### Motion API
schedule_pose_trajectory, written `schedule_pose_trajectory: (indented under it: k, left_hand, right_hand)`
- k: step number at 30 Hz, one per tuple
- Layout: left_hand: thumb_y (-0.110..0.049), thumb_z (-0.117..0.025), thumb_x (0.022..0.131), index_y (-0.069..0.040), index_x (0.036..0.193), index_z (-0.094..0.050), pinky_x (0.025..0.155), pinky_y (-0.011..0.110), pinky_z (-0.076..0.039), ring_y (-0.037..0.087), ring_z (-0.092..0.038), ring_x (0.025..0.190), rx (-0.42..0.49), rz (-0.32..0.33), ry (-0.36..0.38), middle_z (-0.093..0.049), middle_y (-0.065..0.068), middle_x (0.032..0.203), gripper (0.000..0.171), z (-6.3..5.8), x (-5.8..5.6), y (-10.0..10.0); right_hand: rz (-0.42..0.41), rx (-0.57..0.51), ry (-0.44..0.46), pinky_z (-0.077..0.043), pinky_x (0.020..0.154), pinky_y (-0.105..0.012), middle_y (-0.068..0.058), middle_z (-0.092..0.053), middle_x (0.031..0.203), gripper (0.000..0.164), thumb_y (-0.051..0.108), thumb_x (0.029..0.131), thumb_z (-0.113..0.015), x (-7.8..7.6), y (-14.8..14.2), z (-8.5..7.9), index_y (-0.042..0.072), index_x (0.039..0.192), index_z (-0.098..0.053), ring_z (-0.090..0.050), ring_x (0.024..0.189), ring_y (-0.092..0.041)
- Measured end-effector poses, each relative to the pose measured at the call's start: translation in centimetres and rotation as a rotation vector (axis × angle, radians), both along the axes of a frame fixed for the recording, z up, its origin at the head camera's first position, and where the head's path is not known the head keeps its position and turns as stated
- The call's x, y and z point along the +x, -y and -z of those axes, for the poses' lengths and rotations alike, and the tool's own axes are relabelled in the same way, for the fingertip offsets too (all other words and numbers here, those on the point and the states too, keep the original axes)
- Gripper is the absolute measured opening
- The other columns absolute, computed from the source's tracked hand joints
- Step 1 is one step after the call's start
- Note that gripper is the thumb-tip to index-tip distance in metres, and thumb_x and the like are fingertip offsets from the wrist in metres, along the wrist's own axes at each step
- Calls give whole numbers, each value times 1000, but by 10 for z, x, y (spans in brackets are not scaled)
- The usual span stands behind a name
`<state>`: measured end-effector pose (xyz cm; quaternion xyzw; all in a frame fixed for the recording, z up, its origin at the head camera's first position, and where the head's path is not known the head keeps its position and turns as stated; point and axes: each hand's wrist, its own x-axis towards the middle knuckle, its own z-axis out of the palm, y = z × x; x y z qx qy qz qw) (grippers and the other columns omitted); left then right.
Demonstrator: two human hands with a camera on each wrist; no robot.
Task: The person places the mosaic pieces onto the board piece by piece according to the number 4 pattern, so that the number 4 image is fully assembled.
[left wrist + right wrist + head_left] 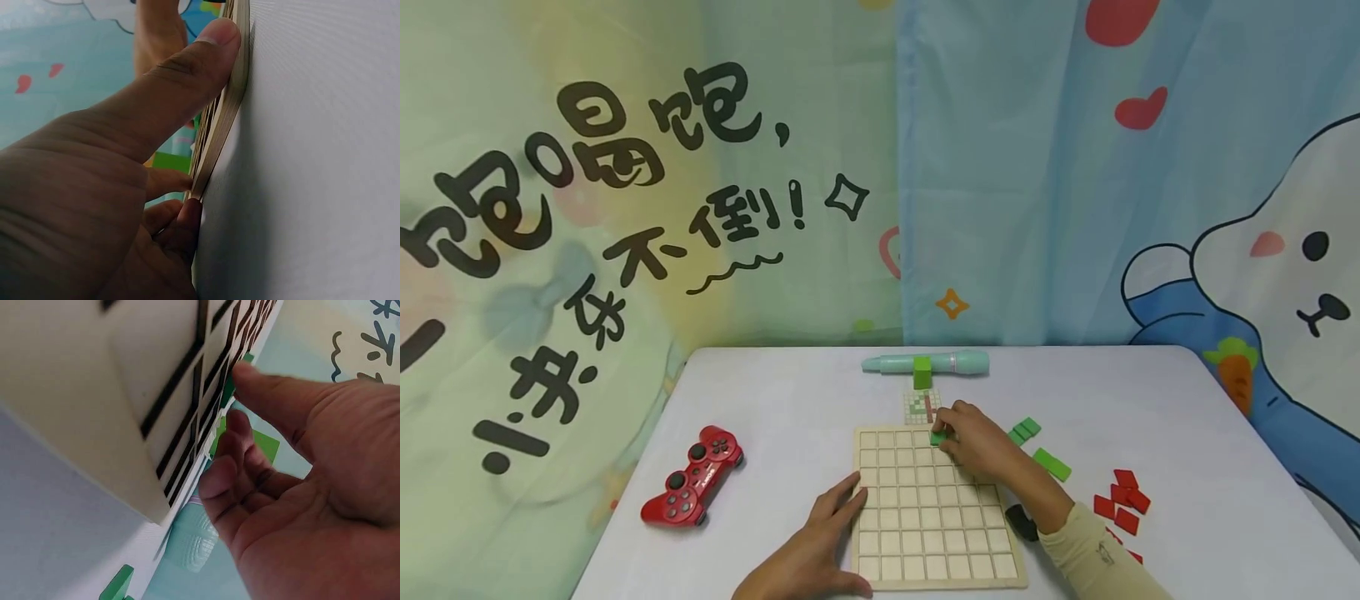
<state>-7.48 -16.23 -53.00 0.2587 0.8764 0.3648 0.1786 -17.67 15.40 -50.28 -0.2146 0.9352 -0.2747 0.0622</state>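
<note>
A pale wooden grid board (901, 521) lies on the white table, with rows of square cells. My right hand (976, 444) is over its far edge, pinching a small green tile (937, 437) at the top row. In the right wrist view, the thumb meets this green tile (229, 390) while the other fingers curl below it. At the board's left side rests my left hand (808, 546), fingers along the edge and thumb near the lower corner. In the left wrist view, that thumb (215, 47) lies against the board's wooden edge (219, 128).
Beyond the board lie a small pattern card (916, 405), a green cube (922, 373) and a teal pen-shaped object (891, 364). Green tiles (1051, 464) and scattered red tiles (1126, 521) lie rightward. A black object (1021, 523) sits by the right forearm; a red game controller (681, 492) lies left.
</note>
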Motion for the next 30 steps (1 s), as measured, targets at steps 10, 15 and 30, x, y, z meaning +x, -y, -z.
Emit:
schedule_pose_trajectory:
  k: [10,15,30]
  left_hand:
    - [-52,-95,73,-5,167,-31,126,48,-41,43,-21,163,-27,-12,-17,-13,12,180,124,-1,-2,-4]
    - [-53,-94,73,-4,167,-31,126,44,-42,42,-22,162,-25,-13,-20,-13,10,180,124,-1,0,-2]
    - [-57,-91,74,-9,168,-32,127,43,-40,40,-22,164,-38,-16,-3,-13,6,181,121,3,0,0]
  right_hand:
    - [83,-65,98,-49,75,-32,-4,-63,103,21,7,104,-66,3,-14,-10,9,124,-72,-57,88,-13]
    - [246,-110,84,-51,77,-33,-10,-66,112,28,5,105,-62,13,-49,-13,6,133,-68,-61,92,-18]
    - [189,-16,33,-53,107,-60,-14,-65,127,25,-3,98,-69,18,-93,3,4,121,-73,-63,127,-40]
